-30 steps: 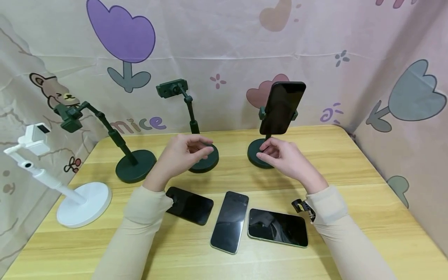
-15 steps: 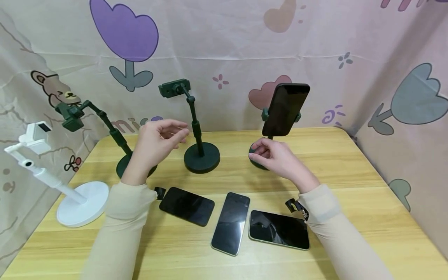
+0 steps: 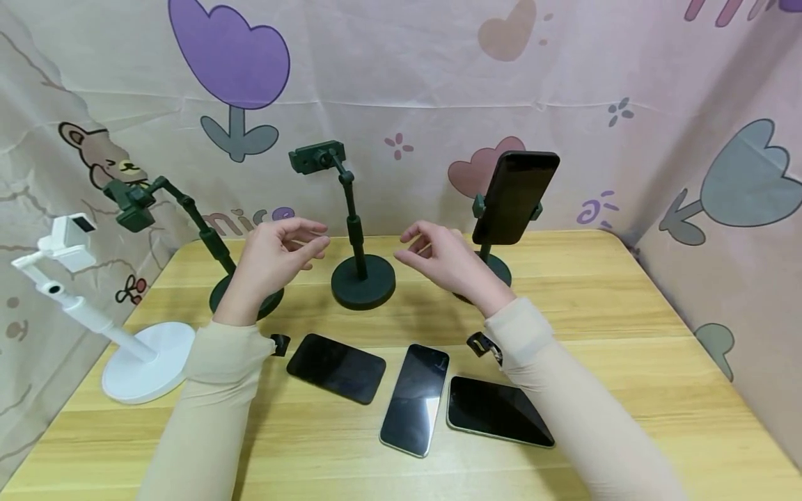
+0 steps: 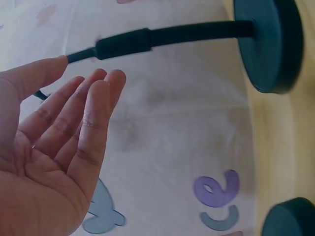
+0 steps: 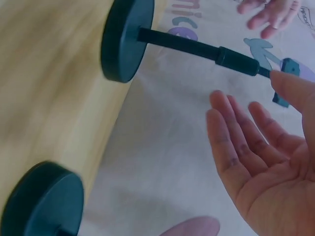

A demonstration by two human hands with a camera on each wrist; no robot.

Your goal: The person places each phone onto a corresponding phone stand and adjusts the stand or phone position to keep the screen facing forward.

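The wooden table (image 3: pixel 664 390) over there holds the middle green stand (image 3: pixel 363 284), upright between the left hand (image 3: pixel 276 261) and right hand (image 3: pixel 443 259), both near it, thumbs (image 5: pixel 294 91) and fingers (image 4: pixel 88 132) apart; 3 dark phones (image 3: pixel 413 400) lie flat, nearer the sleeves (image 3: pixel 209 417).

printed cloth backdrop (image 3: pixel 388 62) | purple tulip print (image 3: pixel 234 59) | bear print (image 3: pixel 103 153) | wooden tabletop (image 3: pixel 626 299)

Three stands (image 3: pixel 363 285) are dark green, a fourth stand (image 3: pixel 150 362) white. The phones (image 3: pixel 413 403) have black screens. Yellowish wood grain covers the bench (image 3: pixel 626 292); the pale cloth (image 3: pixel 376 62) bears a purple tulip (image 3: pixel 232 59), pink heart (image 3: pixel 473 172) and tan bear (image 3: pixel 109 158).
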